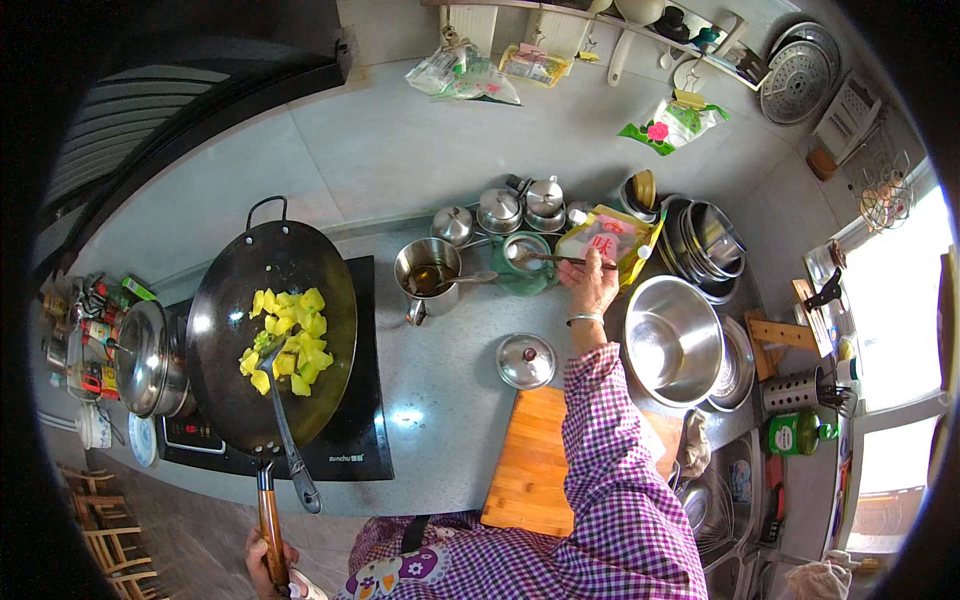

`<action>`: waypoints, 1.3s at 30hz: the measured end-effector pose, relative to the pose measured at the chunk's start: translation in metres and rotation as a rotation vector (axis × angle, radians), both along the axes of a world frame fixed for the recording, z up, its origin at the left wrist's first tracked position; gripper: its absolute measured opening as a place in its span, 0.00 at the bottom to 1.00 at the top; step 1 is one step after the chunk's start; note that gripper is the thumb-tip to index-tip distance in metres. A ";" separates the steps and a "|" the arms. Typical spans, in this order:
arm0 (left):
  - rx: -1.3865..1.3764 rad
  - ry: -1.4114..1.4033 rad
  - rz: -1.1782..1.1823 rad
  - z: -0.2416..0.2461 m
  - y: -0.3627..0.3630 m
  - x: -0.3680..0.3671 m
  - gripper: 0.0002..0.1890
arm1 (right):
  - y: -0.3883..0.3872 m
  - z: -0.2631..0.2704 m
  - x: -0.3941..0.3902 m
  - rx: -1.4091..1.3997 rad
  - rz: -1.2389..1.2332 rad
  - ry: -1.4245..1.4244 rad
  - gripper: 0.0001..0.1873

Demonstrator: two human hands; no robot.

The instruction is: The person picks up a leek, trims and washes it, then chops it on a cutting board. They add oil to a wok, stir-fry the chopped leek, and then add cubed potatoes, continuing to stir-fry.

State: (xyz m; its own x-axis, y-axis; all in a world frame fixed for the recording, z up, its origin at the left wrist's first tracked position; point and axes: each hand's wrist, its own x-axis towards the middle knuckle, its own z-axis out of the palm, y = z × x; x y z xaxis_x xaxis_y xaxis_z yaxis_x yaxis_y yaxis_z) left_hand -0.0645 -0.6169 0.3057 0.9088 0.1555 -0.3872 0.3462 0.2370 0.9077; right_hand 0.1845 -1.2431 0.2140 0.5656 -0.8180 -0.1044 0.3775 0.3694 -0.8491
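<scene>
My left hand (264, 564) grips the wooden handle (271, 517) of a large black wok (217, 352) on the induction cooktop (366, 375). Yellow chunks (304, 352), probably potato, with bits of green lie in the wok. A metal spatula (283, 420) rests among them, its handle over the wok's near rim. Out over the counter, my right hand (592, 281) holds a slim spoon (551, 257). The spoon's bowl, with white grains, is at the mouth of a green glass jar (517, 277). Its lid, steel with a dark knob (526, 360), lies on the counter.
Left of the jar stands a steel pot (426, 274) with brown liquid and a ladle. Behind the right hand is a seasoning bag (611, 240). A steel basin (673, 341) sits to the right, a wooden cutting board (529, 457) at the front edge. A lidded pot (142, 360) stands left.
</scene>
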 end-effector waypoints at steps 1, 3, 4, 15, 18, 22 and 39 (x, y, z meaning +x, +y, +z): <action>0.004 0.004 0.003 0.000 0.001 0.000 0.24 | -0.002 0.001 -0.002 -0.028 -0.010 -0.027 0.12; 0.023 0.009 -0.007 -0.001 0.001 -0.001 0.24 | -0.005 0.002 -0.008 0.004 -0.012 -0.038 0.12; 0.039 0.010 -0.021 -0.001 0.002 -0.001 0.24 | -0.005 0.003 -0.011 0.007 -0.012 -0.044 0.12; -0.008 0.022 -0.085 -0.004 0.013 -0.001 0.22 | -0.006 0.004 -0.022 -0.099 -0.007 -0.059 0.11; -0.007 0.024 -0.061 -0.005 0.014 -0.002 0.22 | -0.010 0.000 -0.023 -0.060 0.004 -0.048 0.11; 0.008 0.046 -0.059 -0.003 0.012 -0.002 0.22 | -0.015 -0.003 -0.024 -0.087 -0.014 -0.072 0.11; -0.151 0.051 0.005 0.014 0.001 0.003 0.17 | 0.099 0.112 -0.012 -0.092 0.391 -0.247 0.08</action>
State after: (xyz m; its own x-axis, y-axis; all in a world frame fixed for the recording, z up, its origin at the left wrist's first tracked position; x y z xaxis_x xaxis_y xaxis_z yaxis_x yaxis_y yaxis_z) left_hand -0.0613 -0.6160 0.3199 0.8867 0.0961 -0.4522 0.3896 0.3713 0.8428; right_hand 0.1726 -1.1440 0.3261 0.8318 -0.5383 0.1354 0.4201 0.4512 -0.7874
